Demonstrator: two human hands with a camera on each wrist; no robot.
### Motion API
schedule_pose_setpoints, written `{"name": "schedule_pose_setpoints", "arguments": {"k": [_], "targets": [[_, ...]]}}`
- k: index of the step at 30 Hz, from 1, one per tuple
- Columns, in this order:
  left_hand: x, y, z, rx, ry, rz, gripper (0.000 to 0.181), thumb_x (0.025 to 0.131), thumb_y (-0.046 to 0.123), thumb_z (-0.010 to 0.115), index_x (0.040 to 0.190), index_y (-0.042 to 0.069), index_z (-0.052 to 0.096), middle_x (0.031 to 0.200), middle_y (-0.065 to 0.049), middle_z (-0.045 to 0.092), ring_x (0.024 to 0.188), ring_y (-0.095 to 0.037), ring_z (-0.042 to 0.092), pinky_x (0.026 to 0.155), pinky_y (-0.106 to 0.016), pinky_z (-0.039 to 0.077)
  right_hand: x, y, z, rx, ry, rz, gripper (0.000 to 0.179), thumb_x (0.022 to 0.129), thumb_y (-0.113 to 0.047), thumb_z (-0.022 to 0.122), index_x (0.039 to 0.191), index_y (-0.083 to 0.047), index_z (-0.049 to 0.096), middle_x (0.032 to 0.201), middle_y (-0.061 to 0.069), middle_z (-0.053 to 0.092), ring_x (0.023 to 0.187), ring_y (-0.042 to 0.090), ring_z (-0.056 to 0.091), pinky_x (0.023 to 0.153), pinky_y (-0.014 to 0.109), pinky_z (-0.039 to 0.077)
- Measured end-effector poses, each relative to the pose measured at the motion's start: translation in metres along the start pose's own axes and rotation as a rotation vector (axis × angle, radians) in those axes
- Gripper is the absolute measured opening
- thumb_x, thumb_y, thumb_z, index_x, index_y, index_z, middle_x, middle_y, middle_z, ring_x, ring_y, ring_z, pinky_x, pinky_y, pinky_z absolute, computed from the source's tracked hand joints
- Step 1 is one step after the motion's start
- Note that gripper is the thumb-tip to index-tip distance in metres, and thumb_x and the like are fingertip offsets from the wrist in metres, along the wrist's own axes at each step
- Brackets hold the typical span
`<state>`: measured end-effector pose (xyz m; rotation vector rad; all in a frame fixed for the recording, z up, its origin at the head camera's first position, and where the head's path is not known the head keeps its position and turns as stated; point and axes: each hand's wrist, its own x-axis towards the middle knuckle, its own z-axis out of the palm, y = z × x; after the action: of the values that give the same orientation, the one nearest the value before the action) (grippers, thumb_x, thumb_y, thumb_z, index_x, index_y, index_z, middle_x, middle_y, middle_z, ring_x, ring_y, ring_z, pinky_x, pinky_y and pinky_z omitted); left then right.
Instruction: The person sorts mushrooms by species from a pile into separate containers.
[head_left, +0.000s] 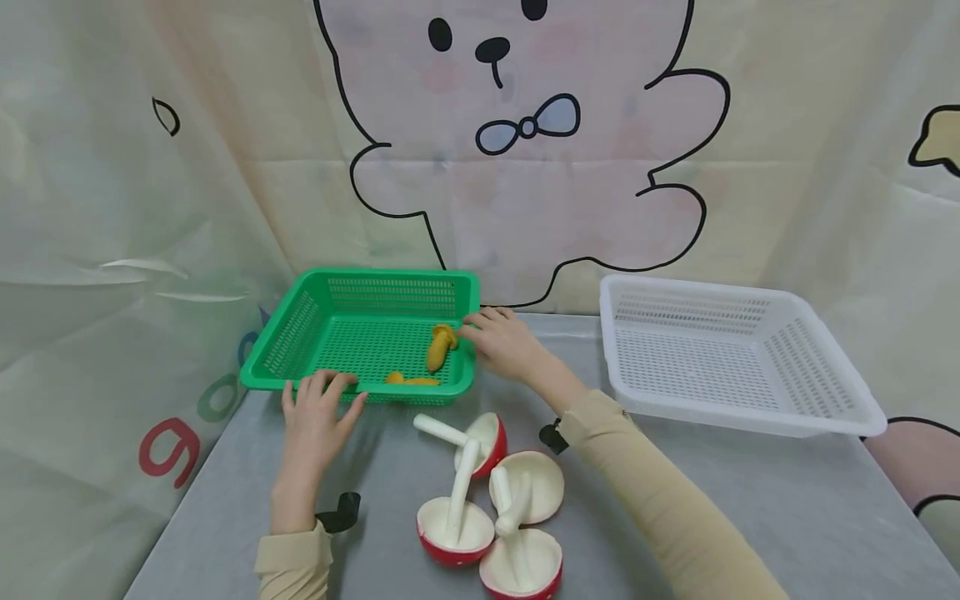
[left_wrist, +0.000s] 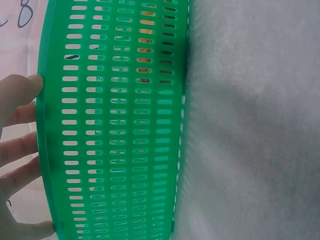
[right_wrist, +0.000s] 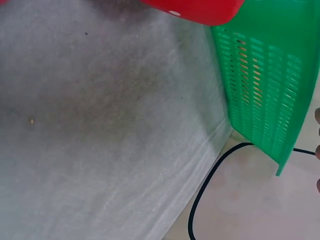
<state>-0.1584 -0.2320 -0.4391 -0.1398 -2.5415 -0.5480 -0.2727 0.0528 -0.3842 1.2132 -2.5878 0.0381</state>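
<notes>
A green plastic basket with slotted walls stands at the back left of the table. Two yellow-orange mushroom-shaped pieces lie inside, one by the right wall, the other partly hidden behind the front wall. My left hand rests at the front rim with fingers spread; in the left wrist view its thumb touches the rim's edge. By the basket's right rim is my right hand, fingers reaching toward it. Only fingertips show in the right wrist view, slightly off the rim.
Several toy mushrooms with red caps and white stems lie caps-down in a cluster, among them a front-left one, nearer me than the basket. A white slotted basket stands at the back right. Printed cloth hangs behind the table.
</notes>
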Motion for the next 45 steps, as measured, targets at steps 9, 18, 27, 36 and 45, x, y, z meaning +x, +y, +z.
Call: {"name": "schedule_pose_setpoints", "arguments": {"k": [9,18,27,36,45], "targets": [[-0.001,0.004,-0.003,-0.006,-0.02,-0.011,0.024,0.087,0.023,0.071,0.106,0.011,0.065,0.11,-0.013,0.057,0.112,-0.038,0.047,0.107,-0.074,0.016,-0.028,0.002,-0.002,0.071,0.053,0.092,0.031,0.09,-0.012,0.063,0.121,-0.016,0.064,0.124,0.004,0.064,0.119,0.026,0.055,0.106,0.045,0.041],[-0.002,0.009,-0.005,-0.022,-0.008,0.004,0.024,0.086,0.02,0.072,0.105,0.009,0.066,0.11,-0.014,0.056,0.112,-0.039,0.047,0.107,-0.073,0.018,-0.061,0.006,-0.009,0.084,0.108,0.14,0.031,0.089,-0.012,0.065,0.12,-0.016,0.063,0.126,0.007,0.063,0.121,0.028,0.054,0.104,0.048,0.041],[0.001,0.025,-0.007,-0.017,0.006,0.073,0.023,0.084,0.02,0.073,0.104,0.01,0.067,0.11,-0.015,0.059,0.111,-0.038,0.049,0.107,-0.073,0.019,-0.096,0.014,-0.017,0.085,0.174,0.19,0.031,0.087,-0.012,0.068,0.117,-0.016,0.064,0.124,0.007,0.063,0.117,0.029,0.055,0.103,0.049,0.041],[0.006,0.054,-0.005,0.021,-0.015,0.223,0.024,0.084,0.023,0.074,0.104,0.013,0.067,0.111,-0.012,0.061,0.111,-0.035,0.052,0.107,-0.07,0.024,-0.132,0.018,-0.028,0.117,0.207,0.28,0.033,0.088,-0.013,0.067,0.121,-0.013,0.064,0.126,0.009,0.063,0.118,0.029,0.055,0.102,0.05,0.041],[0.011,0.075,-0.005,0.091,-0.103,0.432,0.029,0.083,0.025,0.075,0.108,0.013,0.068,0.109,-0.008,0.062,0.106,-0.031,0.056,0.097,-0.052,0.044,-0.164,0.024,-0.033,0.115,0.307,0.317,0.033,0.084,-0.01,0.07,0.117,-0.01,0.065,0.123,0.012,0.064,0.115,0.033,0.057,0.097,0.054,0.042]]}}
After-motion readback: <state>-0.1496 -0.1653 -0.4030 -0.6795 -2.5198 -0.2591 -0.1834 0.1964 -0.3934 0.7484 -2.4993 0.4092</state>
